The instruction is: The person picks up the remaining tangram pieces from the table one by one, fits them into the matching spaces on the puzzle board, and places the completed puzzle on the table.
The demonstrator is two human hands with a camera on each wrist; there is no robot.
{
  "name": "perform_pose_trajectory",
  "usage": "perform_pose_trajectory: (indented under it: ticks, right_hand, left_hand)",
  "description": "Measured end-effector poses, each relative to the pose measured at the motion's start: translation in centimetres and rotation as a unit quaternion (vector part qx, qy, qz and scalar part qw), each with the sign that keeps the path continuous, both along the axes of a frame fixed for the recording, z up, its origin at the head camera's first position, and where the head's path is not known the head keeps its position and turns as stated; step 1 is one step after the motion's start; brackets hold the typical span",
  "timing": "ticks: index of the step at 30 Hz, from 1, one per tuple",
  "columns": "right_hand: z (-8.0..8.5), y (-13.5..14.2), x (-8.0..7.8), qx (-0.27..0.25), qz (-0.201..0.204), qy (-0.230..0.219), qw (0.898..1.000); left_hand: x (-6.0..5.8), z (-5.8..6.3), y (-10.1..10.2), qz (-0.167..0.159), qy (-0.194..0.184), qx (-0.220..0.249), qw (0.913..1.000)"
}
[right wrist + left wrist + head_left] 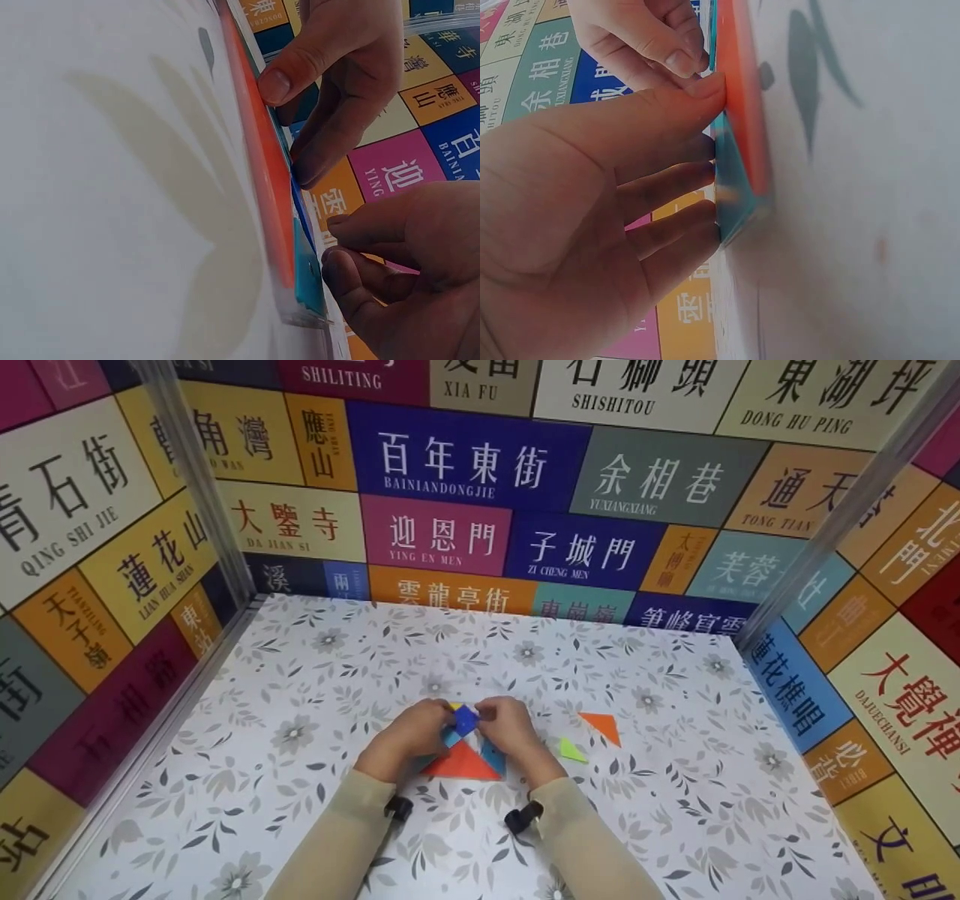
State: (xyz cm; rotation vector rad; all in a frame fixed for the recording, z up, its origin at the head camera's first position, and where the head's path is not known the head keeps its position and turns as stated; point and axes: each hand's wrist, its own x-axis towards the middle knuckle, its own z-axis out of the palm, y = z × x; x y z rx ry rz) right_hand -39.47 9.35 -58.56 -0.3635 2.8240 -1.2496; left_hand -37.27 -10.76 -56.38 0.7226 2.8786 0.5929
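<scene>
in the head view, a large red-orange triangle (463, 763) lies flat on the floral cloth (300, 810), between the two hands. one teal piece (451, 737) shows at its left, partly under the left hand (412, 737), and a second teal piece (492, 758) borders its right side by the right hand (514, 729). just beyond the triangle's top, a dark blue square (466, 721) stands cornerwise between the fingertips of both hands, with a bit of a yellow piece (455, 706) behind it. well to the right of the triangle lie a small lime green triangle (573, 751) and, farther off, an orange triangle (604, 727). behind everything rises a wall of coloured name panels (465, 450).

in the left wrist view, the left hand is not clenched: its fingers reach out fairly straight to the teal piece beside the red-orange triangle, and its thumb tip is at the edge where the two meet.

in the right wrist view, the right hand's thumb and forefinger come close together at the blue square's edge, above the red-orange triangle; whether they pinch it or merely touch it, i cannot tell.
</scene>
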Motion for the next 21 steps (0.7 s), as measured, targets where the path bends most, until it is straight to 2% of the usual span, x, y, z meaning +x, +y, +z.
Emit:
perform_pose_trajectory:
  ticks: [6,12,14,18,21]
  right_hand:
    - [-0.17,0.2,-0.11,-0.013,-0.017,0.002,1.0]
    - [0.41,0.51,-0.1,-0.033,-0.022,0.008,0.999]
    - [0.49,0.57,0.03,-0.04,-0.02,0.01,0.999]
    - [0.68,0.51,0.23,-0.04,-0.021,-0.004,0.999]
    - [0.62,0.43,0.3,-0.038,-0.011,-0.005,0.999]
  left_hand:
    - [0.03,-0.01,-0.01,0.001,-0.007,-0.011,0.9999]
    - [0.0,0.05,-0.05,0.002,-0.001,-0.008,1.0]
    - [0.06,0.05,-0.02,0.006,-0.009,-0.004,0.9999]
    - [0.01,0.11,0.15,0.032,-0.047,0.0,0.9984]
    - [-0.04,0.0,0.19,0.04,-0.057,-0.002,0.9976]
